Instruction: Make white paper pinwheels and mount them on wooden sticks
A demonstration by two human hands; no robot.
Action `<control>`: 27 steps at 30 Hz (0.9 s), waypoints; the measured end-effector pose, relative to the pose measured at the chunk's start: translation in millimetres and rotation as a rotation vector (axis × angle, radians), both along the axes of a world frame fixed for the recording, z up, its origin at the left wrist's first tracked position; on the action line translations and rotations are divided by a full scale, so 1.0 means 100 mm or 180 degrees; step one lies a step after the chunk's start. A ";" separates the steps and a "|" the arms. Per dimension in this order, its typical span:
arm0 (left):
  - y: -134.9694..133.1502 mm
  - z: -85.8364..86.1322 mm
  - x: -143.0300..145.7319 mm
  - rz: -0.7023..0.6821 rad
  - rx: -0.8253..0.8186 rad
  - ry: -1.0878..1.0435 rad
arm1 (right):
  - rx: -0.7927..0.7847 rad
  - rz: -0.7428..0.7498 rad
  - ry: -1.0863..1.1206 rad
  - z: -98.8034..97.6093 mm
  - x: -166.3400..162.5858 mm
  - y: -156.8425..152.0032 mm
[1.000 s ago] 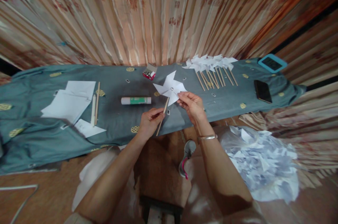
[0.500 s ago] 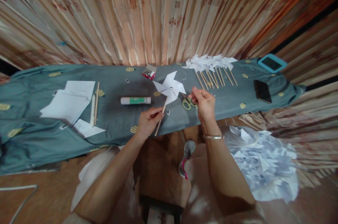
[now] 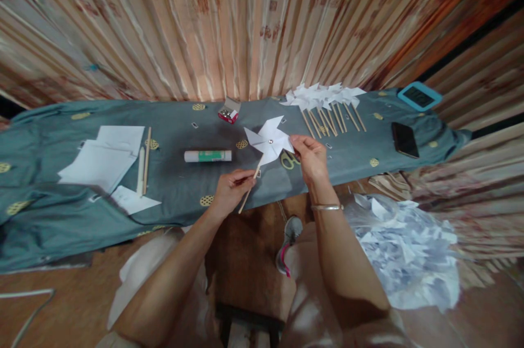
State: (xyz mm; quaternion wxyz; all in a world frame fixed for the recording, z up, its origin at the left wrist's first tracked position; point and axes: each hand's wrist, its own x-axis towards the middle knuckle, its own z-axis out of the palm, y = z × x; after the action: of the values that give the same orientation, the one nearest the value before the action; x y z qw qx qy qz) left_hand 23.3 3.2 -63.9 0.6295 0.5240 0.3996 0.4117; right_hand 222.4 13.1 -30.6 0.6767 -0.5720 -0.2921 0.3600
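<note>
A white paper pinwheel [image 3: 268, 137] with a shiny pin at its centre is held tilted above the table's near edge. My left hand [image 3: 234, 188] is closed around its thin wooden stick, below the blades. The fingertips of my right hand [image 3: 311, 155], pinched together, are at the tip of the pinwheel's right blade. Just beneath that blade lie scissors [image 3: 290, 160] with light green handles, partly covered by the pinwheel and hand. A white and green glue stick [image 3: 208, 156] lies left of the pinwheel. Behind it stands an open small red box [image 3: 228, 114] with shiny pins.
Several finished pinwheels [image 3: 323, 98] lie in a row at the back right. A phone [image 3: 405, 139] and a blue-framed digital device [image 3: 420, 97] are farther right. White paper sheets [image 3: 100, 159] and wooden sticks [image 3: 147, 162] lie left. A bag of folded paper [image 3: 409, 249] stands below right.
My right hand has moved slightly left, and its fingertips have come to the pinwheel's right blade. The blades have turned a little. My left hand keeps its grip on the stick.
</note>
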 end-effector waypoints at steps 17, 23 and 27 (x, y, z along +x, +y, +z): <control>0.01 -0.01 0.00 0.0174 -0.0086 0.0008 | -0.0099 0.0222 0.0223 0.12 -0.07 -0.07; 0.01 0.01 0.02 0.0174 -0.0049 0.0005 | -0.0105 0.0340 0.0228 0.10 -0.07 -0.07; 0.01 0.01 0.01 0.0210 -0.0027 0.0023 | -0.0142 0.0412 0.0238 0.09 -0.09 -0.08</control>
State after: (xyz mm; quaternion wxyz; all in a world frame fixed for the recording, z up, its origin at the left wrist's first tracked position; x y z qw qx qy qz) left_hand 24.7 4.7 -63.2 0.6163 0.5093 0.4208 0.4286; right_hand 213.9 5.5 -21.7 0.6495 -0.5530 -0.2948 0.4306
